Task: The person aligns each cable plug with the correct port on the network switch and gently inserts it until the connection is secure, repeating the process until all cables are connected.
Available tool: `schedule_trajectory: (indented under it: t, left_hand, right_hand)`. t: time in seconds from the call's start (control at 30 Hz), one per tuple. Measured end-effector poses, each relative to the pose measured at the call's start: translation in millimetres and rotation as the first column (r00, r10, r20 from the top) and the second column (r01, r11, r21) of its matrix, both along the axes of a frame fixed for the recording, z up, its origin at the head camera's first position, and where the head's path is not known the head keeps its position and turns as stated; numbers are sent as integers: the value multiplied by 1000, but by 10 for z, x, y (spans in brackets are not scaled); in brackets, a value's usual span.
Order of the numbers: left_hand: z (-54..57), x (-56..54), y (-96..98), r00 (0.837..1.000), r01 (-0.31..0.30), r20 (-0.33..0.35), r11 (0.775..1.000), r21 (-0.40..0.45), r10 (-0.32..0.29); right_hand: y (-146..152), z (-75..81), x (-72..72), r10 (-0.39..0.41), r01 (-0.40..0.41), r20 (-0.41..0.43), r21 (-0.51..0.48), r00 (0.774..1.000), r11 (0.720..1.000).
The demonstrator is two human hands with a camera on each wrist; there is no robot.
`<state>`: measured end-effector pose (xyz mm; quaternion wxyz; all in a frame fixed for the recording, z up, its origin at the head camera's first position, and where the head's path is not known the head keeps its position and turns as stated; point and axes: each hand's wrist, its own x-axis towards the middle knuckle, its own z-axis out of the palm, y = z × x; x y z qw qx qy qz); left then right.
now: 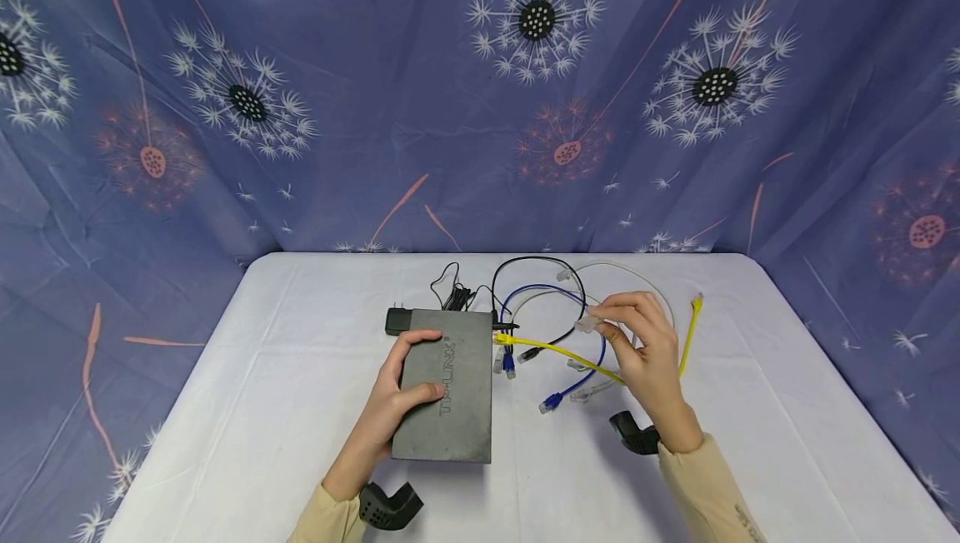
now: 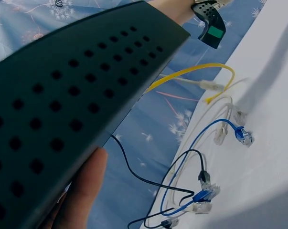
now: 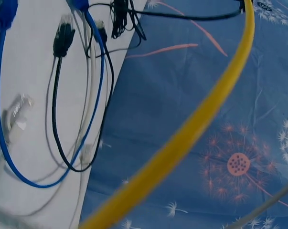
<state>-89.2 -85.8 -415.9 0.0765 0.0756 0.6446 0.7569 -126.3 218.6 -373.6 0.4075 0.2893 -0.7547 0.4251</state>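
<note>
My left hand [image 1: 405,389] grips a dark grey TP-LINK network switch [image 1: 461,422] by its left side, with fingers lying on the printed top. In the left wrist view, rows of vent holes cover the near face of the switch [image 2: 81,107]. A yellow Ethernet cable [image 1: 566,352] runs from the switch's right side, one plug at a port there. To the right, my right hand [image 1: 648,351] pinches the clear plug [image 1: 587,324] of a pale cable between thumb and fingers, apart from the switch. The right wrist view shows the yellow cable [image 3: 182,140] crossing close by; the hand is out of that view.
Blue cable ends [image 1: 551,402], a black cable plug [image 1: 528,355] and pale plugs [image 1: 581,396] lie on the white table [image 1: 300,410] between the hands. Behind the switch sit a black power adapter [image 1: 397,321] and its bundled cord [image 1: 457,299]. A patterned curtain [image 1: 420,110] hangs behind.
</note>
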Motion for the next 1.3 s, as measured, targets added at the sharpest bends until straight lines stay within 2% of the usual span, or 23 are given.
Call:
schedule_trajectory:
  t: [0.17,0.37,0.53,0.83,1.3]
  left_hand:
    - [-1,6,-3,1000,-4,2,1000,-15,4]
    - [-3,0,-5,1000,-6,3,1000,-16,6]
    - [5,-5,-3,1000,-10,1,1000,-8,10]
    - [1,-5,3,1000,-13,0,1000,0,13]
    - [4,-6,1,1000,-14,1,1000,10,14]
  right_hand:
    - [80,4,-69,-26,27,-31,23,999,999]
    - [137,94,-51,-30,31,-19,61,999,998]
    - [139,102,-23,21,-24,31,93,999,995]
    - [101,-21,10,137,-148,99,123,986,981]
    - [2,-128,56,169,-191,124,190,978,963]
